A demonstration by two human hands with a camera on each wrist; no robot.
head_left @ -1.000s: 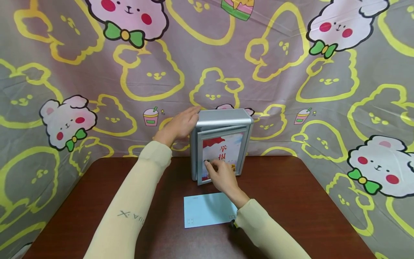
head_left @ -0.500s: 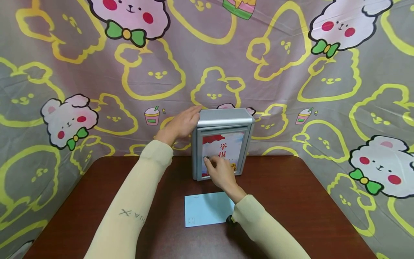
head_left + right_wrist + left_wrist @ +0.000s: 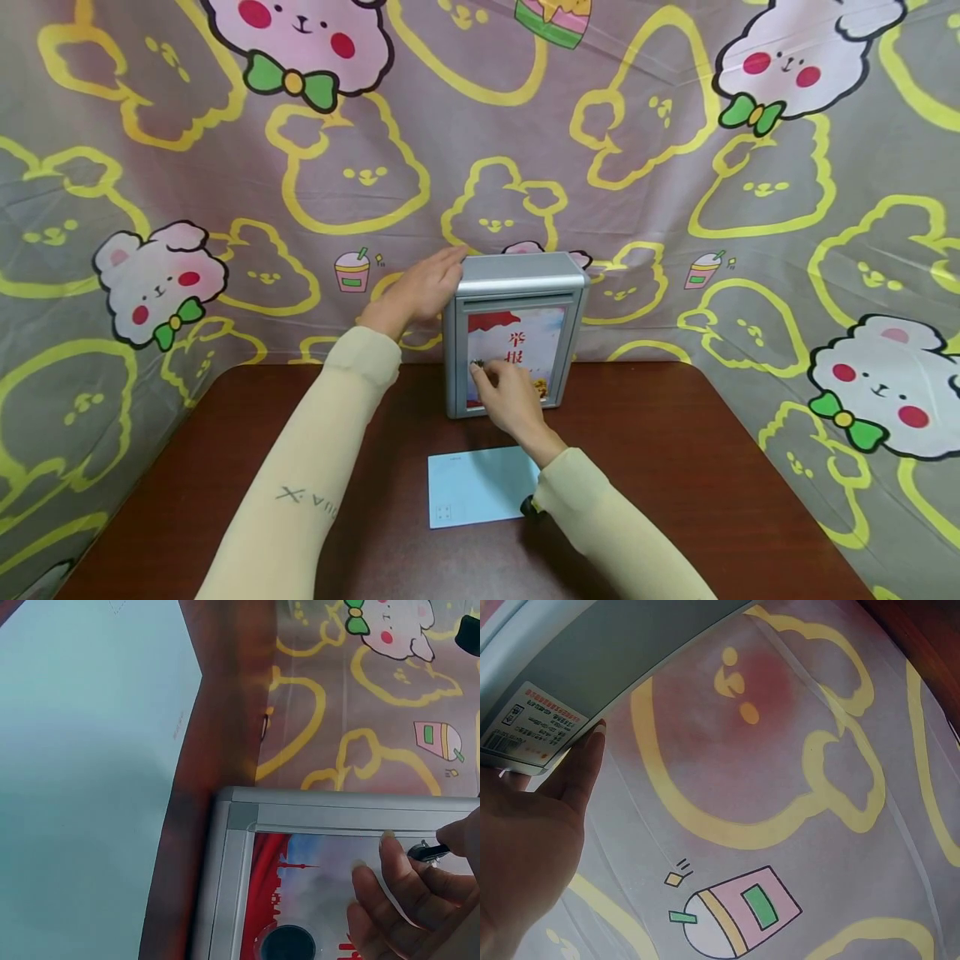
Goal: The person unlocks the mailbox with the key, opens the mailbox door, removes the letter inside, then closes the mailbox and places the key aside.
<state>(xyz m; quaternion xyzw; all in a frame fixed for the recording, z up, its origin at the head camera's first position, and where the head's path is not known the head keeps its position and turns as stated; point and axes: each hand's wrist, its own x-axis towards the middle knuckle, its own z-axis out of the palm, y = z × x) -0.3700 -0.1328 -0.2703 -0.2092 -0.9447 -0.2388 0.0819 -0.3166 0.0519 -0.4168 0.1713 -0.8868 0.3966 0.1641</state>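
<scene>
A silver metal box (image 3: 521,267) stands upright on the table, its framed door flush in the front. Red Chinese characters are printed on the door's poster (image 3: 525,325). My left hand (image 3: 420,287) holds the box's upper left corner; in the left wrist view, one finger runs along the side's edge beside a white label (image 3: 536,724). With my right hand (image 3: 510,400) I pinch a small black-headed key (image 3: 427,853) at the lock on the door's left frame. The other right fingers lie loosely bent in front of the poster.
A light blue envelope (image 3: 480,487) lies flat on the brown table (image 3: 660,467), just in front of the box and partly under my right forearm. Close behind the box hangs a patterned curtain (image 3: 637,208).
The box door, tilted out at its left side a second ago, has swung in flush with the frame. My right hand has moved slightly inward with it. The left hand has stayed in place.
</scene>
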